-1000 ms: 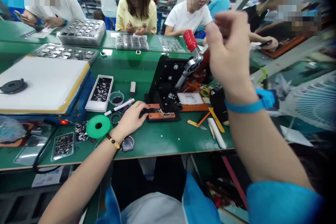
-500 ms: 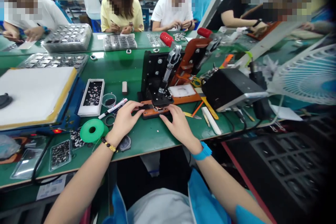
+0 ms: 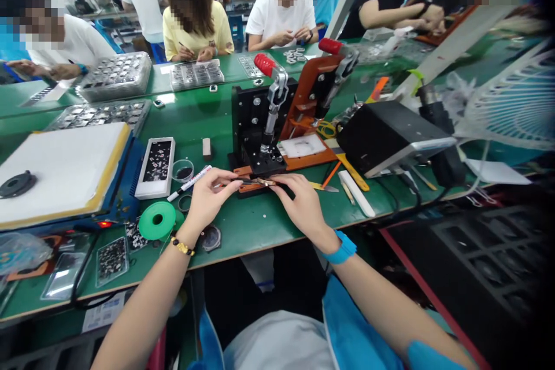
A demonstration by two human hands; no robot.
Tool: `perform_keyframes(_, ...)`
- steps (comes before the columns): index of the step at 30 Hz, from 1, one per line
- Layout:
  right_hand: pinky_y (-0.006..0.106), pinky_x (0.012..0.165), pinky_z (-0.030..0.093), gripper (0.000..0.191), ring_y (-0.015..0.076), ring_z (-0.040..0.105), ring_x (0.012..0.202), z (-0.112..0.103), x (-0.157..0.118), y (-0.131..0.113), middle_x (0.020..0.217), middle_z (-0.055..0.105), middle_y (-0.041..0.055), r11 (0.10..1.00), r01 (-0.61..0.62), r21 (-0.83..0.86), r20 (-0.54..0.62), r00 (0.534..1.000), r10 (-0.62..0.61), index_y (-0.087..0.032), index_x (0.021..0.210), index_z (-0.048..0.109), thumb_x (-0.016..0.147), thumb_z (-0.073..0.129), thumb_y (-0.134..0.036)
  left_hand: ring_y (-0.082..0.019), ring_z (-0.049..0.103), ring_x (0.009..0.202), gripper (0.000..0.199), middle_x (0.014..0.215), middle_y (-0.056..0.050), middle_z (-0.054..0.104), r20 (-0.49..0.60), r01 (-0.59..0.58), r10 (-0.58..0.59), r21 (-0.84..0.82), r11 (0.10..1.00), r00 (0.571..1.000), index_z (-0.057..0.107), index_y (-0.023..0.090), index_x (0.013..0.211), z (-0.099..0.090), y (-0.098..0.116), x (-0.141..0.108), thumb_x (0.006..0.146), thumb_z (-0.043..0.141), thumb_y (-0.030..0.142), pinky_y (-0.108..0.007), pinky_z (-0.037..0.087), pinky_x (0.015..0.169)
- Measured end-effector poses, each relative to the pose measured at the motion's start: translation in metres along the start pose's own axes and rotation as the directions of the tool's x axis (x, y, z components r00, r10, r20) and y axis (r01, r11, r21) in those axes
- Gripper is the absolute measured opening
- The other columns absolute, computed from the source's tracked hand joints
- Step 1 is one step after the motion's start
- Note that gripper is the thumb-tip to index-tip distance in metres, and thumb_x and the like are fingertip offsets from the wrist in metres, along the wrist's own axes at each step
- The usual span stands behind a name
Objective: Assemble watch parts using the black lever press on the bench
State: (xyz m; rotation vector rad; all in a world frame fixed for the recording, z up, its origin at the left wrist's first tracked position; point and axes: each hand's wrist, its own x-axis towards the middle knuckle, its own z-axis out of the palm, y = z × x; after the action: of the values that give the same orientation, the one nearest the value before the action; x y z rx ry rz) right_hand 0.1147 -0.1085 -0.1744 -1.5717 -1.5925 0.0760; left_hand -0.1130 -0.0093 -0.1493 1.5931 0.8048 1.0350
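My left hand [image 3: 211, 196] pinches the dark, strip-like end of a small part [image 3: 260, 181] between thumb and fingers. At the other end, which is shiny and metallic, my right hand [image 3: 302, 201] closes its thumb and fingers on it. The part's exact kind is too small to make out. It is just above the front of the orange base [image 3: 246, 188] of a black toggle press [image 3: 260, 127]. The press has a red handle [image 3: 264, 63], which stands raised. My fingers hide part of the base.
An orange press [image 3: 310, 89] stands behind, right of the black one. Left are a marker [image 3: 189, 183], a white box of tiny parts [image 3: 155, 169] and a green spool [image 3: 156, 220]. A black box [image 3: 390, 136] and a fan [image 3: 515, 110] stand right. Co-workers sit across the bench.
Both hands have lifted the small part up from the base of the black press and now hold it in front. The view has shifted slightly.
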Motion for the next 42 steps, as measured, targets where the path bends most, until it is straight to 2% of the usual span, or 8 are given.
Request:
perform_keyframes(8,0.047,0.101,0.055,0.017,0.0266,0.069,0.113,-0.014,-0.032,-0.01,0.119,0.076,0.0065,1.0,-0.011,0.015,0.038,0.999,0.01,-0.024,0.119,0.071,0.105,0.061,-0.027,-0.017,0.073,0.095,0.017,0.105,-0.007,0.071,0.153,-0.16,0.153,0.033,0.987,0.976,0.08,0.022,0.105,0.008,0.024,-0.021,0.089,0.083,0.028,-0.025,0.069,0.077)
perform_keyframes(12,0.05,0.099,0.056,0.024,0.0284,0.069,0.114,-0.021,-0.049,-0.013,0.122,0.075,0.0089,0.999,-0.006,-0.051,0.185,0.983,0.015,-0.023,0.126,0.067,0.103,0.061,-0.024,-0.018,0.075,0.097,0.02,0.108,-0.008,0.076,0.28,-0.326,0.279,0.137,0.935,0.918,0.078,0.022,0.113,0.014,0.031,-0.031,0.093,0.079,0.02,-0.027,0.07,0.079)
perform_keyframes(16,0.053,0.108,0.053,0.045,0.0303,0.062,0.129,-0.034,-0.06,-0.016,0.136,0.068,0.0117,0.999,-0.039,-0.017,0.298,0.954,0.042,-0.023,0.142,0.058,0.097,0.065,-0.024,-0.019,0.077,0.1,0.027,0.113,-0.008,0.078,0.365,-0.456,0.365,0.202,0.867,0.856,0.074,0.022,0.119,0.022,0.037,-0.042,0.094,0.078,0.015,-0.029,0.068,0.088)
perform_keyframes(22,0.052,0.111,0.053,0.045,0.0285,0.058,0.134,-0.042,-0.06,-0.014,0.141,0.065,0.0084,0.997,-0.073,0.025,0.303,0.951,0.062,-0.028,0.142,0.057,0.099,0.066,-0.022,-0.018,0.075,0.109,0.035,0.12,-0.009,0.078,0.415,-0.583,0.451,0.282,0.762,0.79,0.069,0.015,0.127,0.036,0.042,-0.066,0.093,0.074,0.006,-0.027,0.064,0.099)
perform_keyframes(26,0.048,0.101,0.058,0.043,0.027,0.066,0.12,-0.047,-0.059,-0.009,0.131,0.069,0.0081,0.994,-0.108,0.028,0.306,0.947,0.095,-0.029,0.139,0.058,0.098,0.068,-0.021,-0.021,0.073,0.119,0.036,0.13,-0.009,0.076,0.503,-0.624,0.431,0.315,0.715,0.749,0.066,0.013,0.135,0.048,0.044,-0.084,0.1,0.064,0.008,-0.03,0.065,0.1)
perform_keyframes(30,0.048,0.103,0.058,0.045,0.0271,0.066,0.12,-0.056,-0.059,-0.005,0.131,0.069,0.009,0.992,-0.118,0.045,0.35,0.932,0.095,-0.027,0.142,0.055,0.098,0.067,-0.022,-0.02,0.076,0.115,0.03,0.125,-0.009,0.078,0.528,-0.665,0.447,0.351,0.66,0.722,0.068,0.013,0.131,0.061,0.051,-0.089,0.107,0.05,0.014,-0.028,0.065,0.102)
perform_keyframes(36,0.047,0.11,0.056,0.048,0.0274,0.06,0.131,-0.07,-0.053,-0.005,0.142,0.063,0.0128,0.986,-0.1,0.136,0.397,0.917,0.038,-0.025,0.15,0.052,0.103,0.059,-0.027,-0.02,0.079,0.105,0.025,0.116,-0.007,0.08,0.546,-0.697,0.456,0.4,0.596,0.703,0.071,0.014,0.123,0.071,0.062,-0.081,0.105,0.054,0.016,-0.026,0.067,0.096)
perform_keyframes(42,0.041,0.102,0.059,0.038,0.0247,0.066,0.12,-0.068,-0.053,-0.005,0.132,0.068,0.0102,0.986,-0.109,0.126,0.33,0.942,0.062,-0.025,0.143,0.057,0.105,0.059,-0.028,-0.016,0.08,0.098,0.025,0.112,-0.002,0.081,0.543,-0.732,0.502,0.391,0.559,0.673,0.075,0.015,0.112,0.081,0.065,-0.075,0.106,0.051,0.013,-0.02,0.067,0.086)
